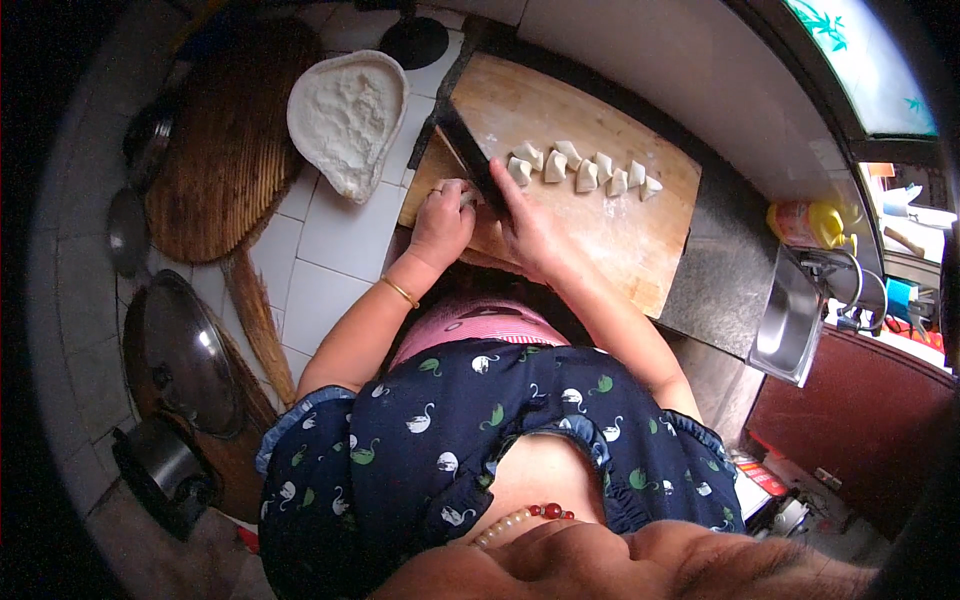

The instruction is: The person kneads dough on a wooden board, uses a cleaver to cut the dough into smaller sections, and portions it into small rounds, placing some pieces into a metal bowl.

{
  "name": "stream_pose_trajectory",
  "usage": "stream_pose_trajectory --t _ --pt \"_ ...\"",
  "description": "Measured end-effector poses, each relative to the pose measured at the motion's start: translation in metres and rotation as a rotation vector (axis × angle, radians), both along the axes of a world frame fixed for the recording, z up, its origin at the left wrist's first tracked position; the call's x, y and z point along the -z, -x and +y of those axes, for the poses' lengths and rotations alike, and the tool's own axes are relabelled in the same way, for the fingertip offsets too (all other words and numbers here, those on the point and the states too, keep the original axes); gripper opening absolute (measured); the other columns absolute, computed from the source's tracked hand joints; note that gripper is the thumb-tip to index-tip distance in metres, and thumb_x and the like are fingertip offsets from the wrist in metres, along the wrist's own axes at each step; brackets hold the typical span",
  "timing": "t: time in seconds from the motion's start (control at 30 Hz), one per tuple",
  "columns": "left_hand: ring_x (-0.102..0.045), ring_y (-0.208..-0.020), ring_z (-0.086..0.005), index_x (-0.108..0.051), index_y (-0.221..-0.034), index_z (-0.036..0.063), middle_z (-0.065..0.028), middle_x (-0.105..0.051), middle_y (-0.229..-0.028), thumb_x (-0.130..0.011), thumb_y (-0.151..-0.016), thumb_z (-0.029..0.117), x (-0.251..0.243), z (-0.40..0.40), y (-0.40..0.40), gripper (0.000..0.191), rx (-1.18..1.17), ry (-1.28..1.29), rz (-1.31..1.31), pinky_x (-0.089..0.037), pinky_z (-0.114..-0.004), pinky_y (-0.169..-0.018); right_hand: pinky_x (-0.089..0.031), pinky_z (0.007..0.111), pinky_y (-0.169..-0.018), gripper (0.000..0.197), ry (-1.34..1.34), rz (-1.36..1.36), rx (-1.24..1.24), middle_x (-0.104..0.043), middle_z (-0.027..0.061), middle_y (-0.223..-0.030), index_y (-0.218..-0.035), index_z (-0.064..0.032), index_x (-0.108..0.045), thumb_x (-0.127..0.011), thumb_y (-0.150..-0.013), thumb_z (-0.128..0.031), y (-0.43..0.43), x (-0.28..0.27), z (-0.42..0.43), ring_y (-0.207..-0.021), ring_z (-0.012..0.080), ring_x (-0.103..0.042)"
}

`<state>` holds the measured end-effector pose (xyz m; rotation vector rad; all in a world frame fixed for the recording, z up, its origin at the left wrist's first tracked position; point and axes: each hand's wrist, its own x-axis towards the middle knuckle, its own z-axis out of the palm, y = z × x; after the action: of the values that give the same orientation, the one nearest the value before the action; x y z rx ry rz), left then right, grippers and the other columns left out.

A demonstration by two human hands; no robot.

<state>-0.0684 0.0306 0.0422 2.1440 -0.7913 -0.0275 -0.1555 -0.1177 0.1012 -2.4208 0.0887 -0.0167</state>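
Note:
My right hand [531, 229] grips a kitchen cleaver [466, 144], whose dark blade slants away over the left part of a wooden cutting board [600, 255]. Just left of the blade, my left hand [442, 223] is curled over a piece of dough [469, 197], mostly hidden under the fingers. On the board to the right of the cleaver lie several cut dough pieces [586, 176] in two loose rows, with flour dusted around them. Whether the blade touches the dough cannot be made out.
A pale basin of flour [349, 116] stands on white tiles left of the board. Further left are a round wooden lid [225, 150], a pan lid [184, 352] and a dark pot [169, 457]. At right are a steel sink [787, 322] and a yellow bottle [806, 223].

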Motion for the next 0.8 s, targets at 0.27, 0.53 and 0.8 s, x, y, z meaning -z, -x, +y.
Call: stream_pose_trajectory --t 0.27,0.53,0.8 --pt "-0.057 -0.097 -0.0382 -0.056 -0.105 -0.0004 -0.0208 -0.06 -0.102 -0.06 -0.078 0.003 0.001 0.008 -0.001 0.027 -0.014 0.043 0.073 -0.047 -0.042 -0.086 -0.046 0.026 -0.045 0.06 -0.487 -0.021 0.522 -0.056 0.005 -0.079 -0.139 -0.0125 -0.031 -0.055 -0.086 0.0 0.053 -0.042 -0.041 -0.053 0.0101 -0.052" --pt "-0.054 -0.106 -0.039 -0.048 -0.123 -0.0024 -0.0241 -0.056 -0.113 -0.06 -0.079 0.009 -0.016 -0.009 0.002 0.047 0.021 -0.194 0.127 -0.044 -0.044 -0.092 -0.044 0.042 -0.091 0.074 0.247 -0.11 0.822 -0.053 0.0206 -0.103 -0.142 -0.0143 -0.039 -0.053 -0.07 -0.002 0.177 -0.029 -0.157 -0.098 0.036 -0.054" --pt "-0.059 -0.1 -0.0385 -0.018 -0.141 -0.0082 -0.0252 -0.059 -0.109 -0.061 -0.08 0.009 -0.018 -0.038 0.008 0.077 -0.019 -0.202 0.34 -0.047 -0.042 -0.089 -0.046 0.047 -0.088 0.068 0.519 0.334 1.007 -0.047 0.0242 -0.113 -0.14 -0.018 -0.041 -0.054 -0.075 -0.003 0.249 0.044 -0.201 -0.096 0.0437 -0.055"
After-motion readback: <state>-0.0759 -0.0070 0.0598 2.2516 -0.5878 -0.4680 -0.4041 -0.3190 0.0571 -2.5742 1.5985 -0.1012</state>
